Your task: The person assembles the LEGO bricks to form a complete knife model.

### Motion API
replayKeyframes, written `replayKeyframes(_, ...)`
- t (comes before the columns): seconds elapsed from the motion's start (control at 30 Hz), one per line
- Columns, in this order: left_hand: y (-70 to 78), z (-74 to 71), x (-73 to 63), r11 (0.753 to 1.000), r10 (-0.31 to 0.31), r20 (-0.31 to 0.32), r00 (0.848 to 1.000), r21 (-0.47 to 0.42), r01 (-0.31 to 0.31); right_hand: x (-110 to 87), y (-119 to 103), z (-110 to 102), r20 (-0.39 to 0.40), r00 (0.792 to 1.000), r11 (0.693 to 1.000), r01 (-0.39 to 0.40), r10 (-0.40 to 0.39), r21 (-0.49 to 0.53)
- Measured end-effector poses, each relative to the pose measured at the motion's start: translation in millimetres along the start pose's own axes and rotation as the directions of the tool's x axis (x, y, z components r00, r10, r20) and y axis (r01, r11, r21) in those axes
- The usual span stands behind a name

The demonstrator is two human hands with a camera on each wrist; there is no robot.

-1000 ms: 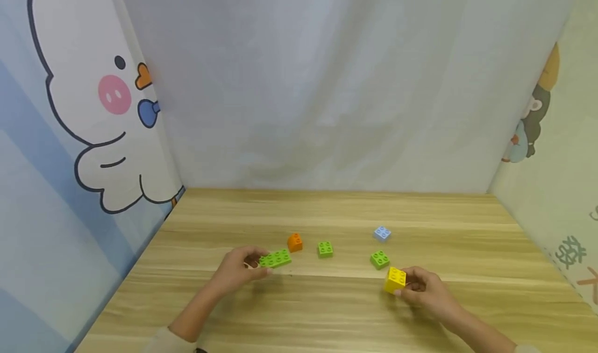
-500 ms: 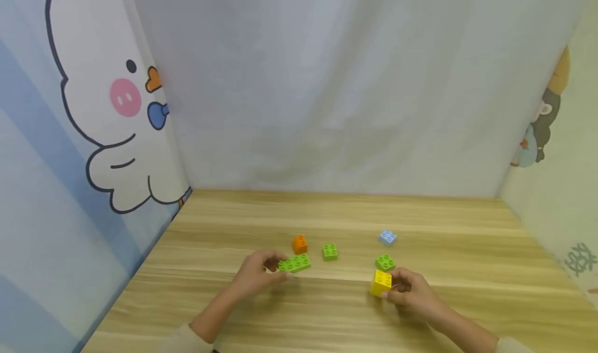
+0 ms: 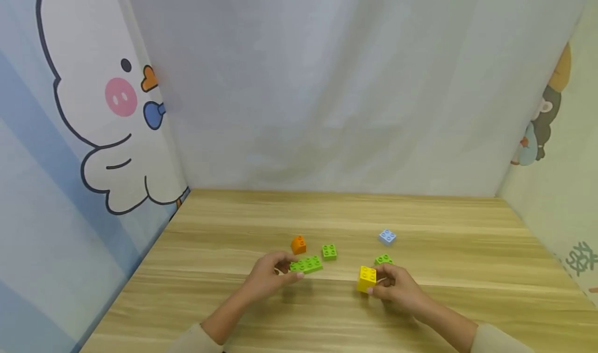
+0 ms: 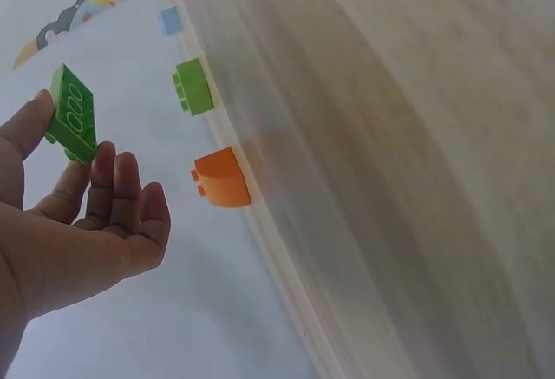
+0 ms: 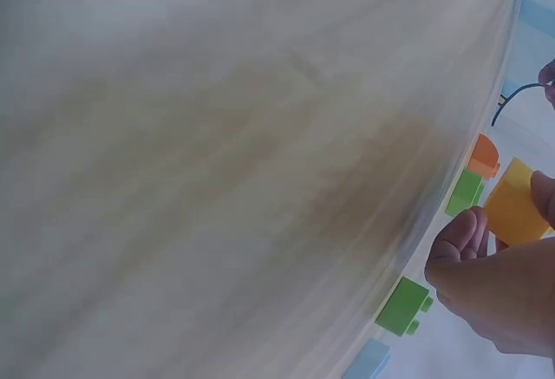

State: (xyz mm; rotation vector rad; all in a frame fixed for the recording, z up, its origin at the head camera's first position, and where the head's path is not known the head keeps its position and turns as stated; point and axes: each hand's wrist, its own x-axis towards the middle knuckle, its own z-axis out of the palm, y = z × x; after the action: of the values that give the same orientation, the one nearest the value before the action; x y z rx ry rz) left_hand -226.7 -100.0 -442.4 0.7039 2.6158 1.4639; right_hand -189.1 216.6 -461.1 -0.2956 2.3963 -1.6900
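My left hand (image 3: 271,277) pinches one end of a long green toy brick (image 3: 306,265) between thumb and fingers. In the left wrist view this green brick (image 4: 73,114) is held above the tabletop, its hollow underside showing. A tall yellow brick (image 3: 366,279) is pinched by my right hand (image 3: 398,288), studs facing up. The right wrist view shows the yellow brick (image 5: 513,205) between thumb and fingertips. The two held bricks face each other with a gap between them. Just behind the right hand, a small green brick (image 3: 384,259) is partly covered.
An orange curved brick (image 3: 299,245) and another small green brick (image 3: 329,252) lie behind the long green brick. Farther back on the right is a light blue brick (image 3: 387,236). The wooden table (image 3: 224,218) ends at a pale curtain (image 3: 327,109), with printed cloths at both sides.
Both hands have come closer together, the left moving right with the long green brick, the right moving left with the yellow brick. The head view has shifted slightly.
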Motion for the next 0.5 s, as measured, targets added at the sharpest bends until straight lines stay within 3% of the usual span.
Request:
replayKeyframes(0.3, 2.0, 7.1, 1.6, 0.997, -0.044, 0.011, 0.999, -0.055, 0.045, 10.9, -1.9, 4.8, 0.023, 0.999, 0.999, 0.023, -0.022, -0.027)
replayKeyframes(0.5, 4.4, 12.5, 3.5, 0.997, -0.041, 0.017, 0.999, -0.07, 0.042, 17.2, -2.2, 6.5, 0.01, 1.0, 1.0, -0.001, 0.001, -0.027)
